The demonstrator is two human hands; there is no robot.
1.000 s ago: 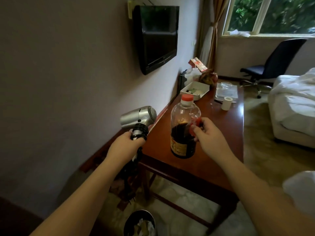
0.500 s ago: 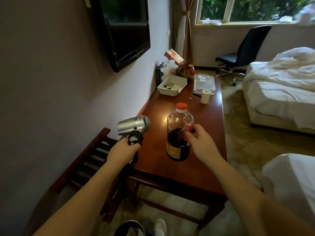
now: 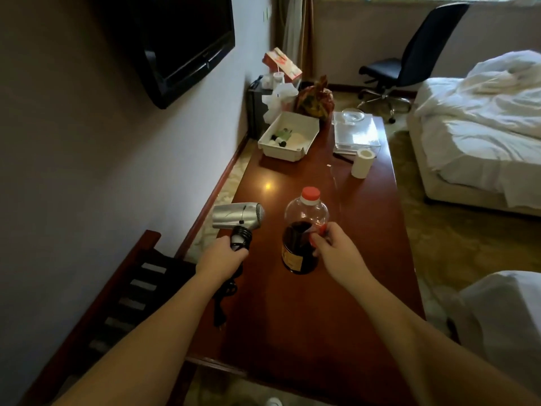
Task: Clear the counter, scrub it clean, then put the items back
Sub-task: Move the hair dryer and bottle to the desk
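Note:
A long reddish wooden counter (image 3: 366, 259) runs away from me along the left wall. My left hand (image 3: 222, 256) grips the handle of a silver hair dryer (image 3: 237, 219) above the counter's left edge; its black cord hangs down below my wrist. My right hand (image 3: 336, 253) holds the red handle of a clear bottle (image 3: 303, 230) with a red cap, about half full of dark liquid, over the middle of the counter. Whether the bottle's base touches the wood I cannot tell.
At the far end are a white tray (image 3: 288, 136) of small bottles, a clear box (image 3: 355, 131) with a glass bowl on it, a toilet paper roll (image 3: 362, 163) and bags. A TV (image 3: 175, 45) hangs left, a slatted rack (image 3: 123, 294) lies near left, beds (image 3: 480, 124) stand right.
Both hands have carried the hair dryer and the bottle forward over the counter. My view has tilted downward and moved closer to the counter.

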